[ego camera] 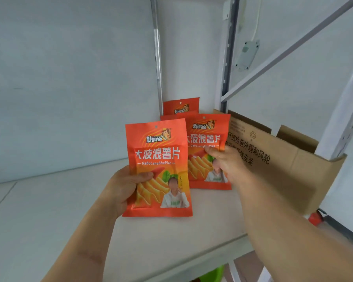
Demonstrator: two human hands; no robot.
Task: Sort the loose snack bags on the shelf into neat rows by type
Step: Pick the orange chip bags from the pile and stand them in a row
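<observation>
- Front crisp bag [158,169]: flat glossy orange-red foil pouch, rectangular, punched hang hole at the top seal, white lettering and a picture of ridged yellow crisps; held upright just above the shelf, nearest the camera
- Left hand [123,189]: grips the front crisp bag at its lower left edge, thumb across the printed face, fingers curled behind it
- Second crisp bag [207,139]: same print and shape, upright behind and to the right of the first, its lower seam at the shelf surface
- Right hand [225,159]: pinches the second crisp bag at its right side, fingertips on the front
- Rear crisp bags [180,106]: at least one more matching pouch, only the top strip showing, standing against the back panel behind the second bag
- Shelf [49,210]: smooth pale board, matte, with a rounded front lip
- Cardboard box [283,163]: brown corrugated carton, flaps open, black printed characters on its side, standing on the shelf just right of the bags
- Back panel [69,78]: plain white sheet with a vertical metal strip
</observation>
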